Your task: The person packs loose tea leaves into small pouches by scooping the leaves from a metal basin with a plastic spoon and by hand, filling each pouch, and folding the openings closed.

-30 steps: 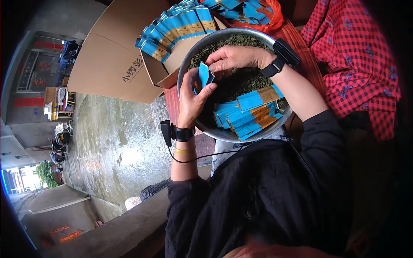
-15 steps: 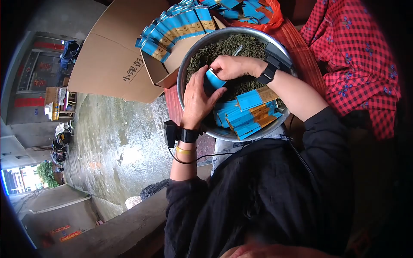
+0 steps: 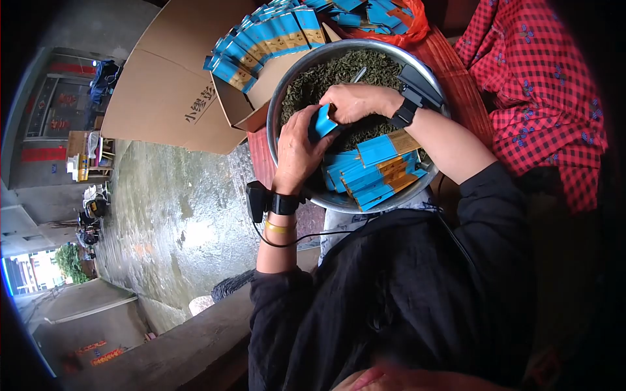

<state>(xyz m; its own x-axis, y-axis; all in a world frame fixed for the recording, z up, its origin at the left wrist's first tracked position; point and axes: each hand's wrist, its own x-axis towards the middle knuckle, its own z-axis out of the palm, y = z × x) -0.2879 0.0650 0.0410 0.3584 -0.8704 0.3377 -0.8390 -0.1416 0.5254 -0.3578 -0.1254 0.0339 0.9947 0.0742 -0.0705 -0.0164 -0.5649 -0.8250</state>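
Note:
My left hand [image 3: 298,144] grips a small blue packet [image 3: 321,124], its dark open mouth facing right. At that mouth my right hand [image 3: 352,102] is closed, fingers curled; whatever they hold is hidden. Both hands are over a round metal basin [image 3: 277,98] of dark dried leaves [image 3: 306,81] that look like tea. Several flat blue-and-gold packets [image 3: 375,171] lie stacked in the basin's near side. Behind my right hand, a slim metal handle [image 3: 358,75] sticks up from the leaves.
A cardboard box [image 3: 166,85] at the back left holds a row of upright blue-and-gold packets [image 3: 274,36]. Beyond the basin, a red plastic bag [image 3: 417,26] contains more packets. Red checked cloth [image 3: 531,85] hangs at right. Wet concrete floor [image 3: 189,195] stretches to the left.
The packet has turned in my left hand, so its opening now shows toward my right hand. My right fingers have shifted slightly beside it.

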